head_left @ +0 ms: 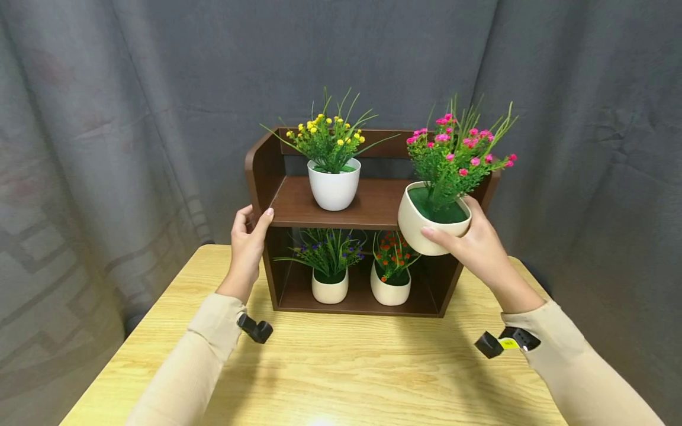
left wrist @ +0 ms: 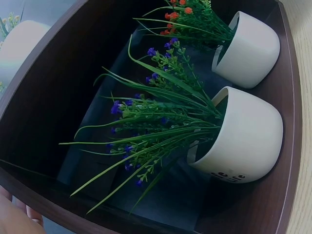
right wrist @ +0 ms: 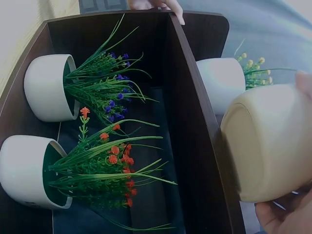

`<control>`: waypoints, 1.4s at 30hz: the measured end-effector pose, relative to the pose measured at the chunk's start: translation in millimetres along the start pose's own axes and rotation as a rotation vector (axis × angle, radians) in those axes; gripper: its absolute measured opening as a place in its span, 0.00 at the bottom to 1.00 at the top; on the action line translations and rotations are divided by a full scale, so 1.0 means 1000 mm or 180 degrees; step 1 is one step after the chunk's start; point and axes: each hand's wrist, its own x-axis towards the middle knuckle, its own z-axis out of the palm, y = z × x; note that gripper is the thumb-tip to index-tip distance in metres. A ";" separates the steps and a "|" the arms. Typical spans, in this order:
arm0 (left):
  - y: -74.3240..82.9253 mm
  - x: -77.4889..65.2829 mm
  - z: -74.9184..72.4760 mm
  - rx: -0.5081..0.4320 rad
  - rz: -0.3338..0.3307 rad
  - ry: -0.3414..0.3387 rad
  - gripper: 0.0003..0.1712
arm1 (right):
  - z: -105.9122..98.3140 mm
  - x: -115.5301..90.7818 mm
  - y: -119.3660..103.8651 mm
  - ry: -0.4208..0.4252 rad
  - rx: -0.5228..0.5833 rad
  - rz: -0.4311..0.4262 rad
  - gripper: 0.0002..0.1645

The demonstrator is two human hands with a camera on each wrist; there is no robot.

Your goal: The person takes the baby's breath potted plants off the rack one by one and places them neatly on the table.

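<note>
My right hand (head_left: 482, 251) holds a cream pot of pink flowers (head_left: 434, 222), thumb on its front, at the right front of a dark brown two-tier shelf (head_left: 341, 220). The pot is tilted and overlaps the upper board's edge; the right wrist view shows the pot's underside (right wrist: 246, 153). My left hand (head_left: 247, 245) grips the shelf's left side, thumb on the upper board's front corner and fingers around the outside. A white pot of yellow flowers (head_left: 334, 186) stands upright on the upper board, left of the pink one.
On the lower tier stand a cream pot of purple flowers (head_left: 330, 290) and, right of it, a cream pot of orange-red flowers (head_left: 391, 291). The shelf rests on a light wooden table (head_left: 341, 367). A grey curtain (head_left: 383, 59) hangs behind it.
</note>
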 end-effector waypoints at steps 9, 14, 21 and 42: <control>0.000 0.000 0.001 -0.0041 0.0007 -0.0005 0.14 | -0.008 -0.015 0.000 -0.0025 -0.0088 -0.0123 0.48; 0.000 -0.002 0.000 -0.0052 0.0000 -0.0004 0.13 | -0.015 -0.026 0.003 -0.0057 -0.0115 -0.0191 0.48; 0.000 -0.002 0.001 -0.0068 0.0005 -0.0012 0.14 | -0.028 -0.039 0.008 -0.0057 -0.0342 -0.0183 0.54; -0.001 -0.001 0.000 0.0016 -0.0011 -0.0052 0.16 | -0.067 -0.069 0.046 -0.0370 -0.0946 -0.0109 0.55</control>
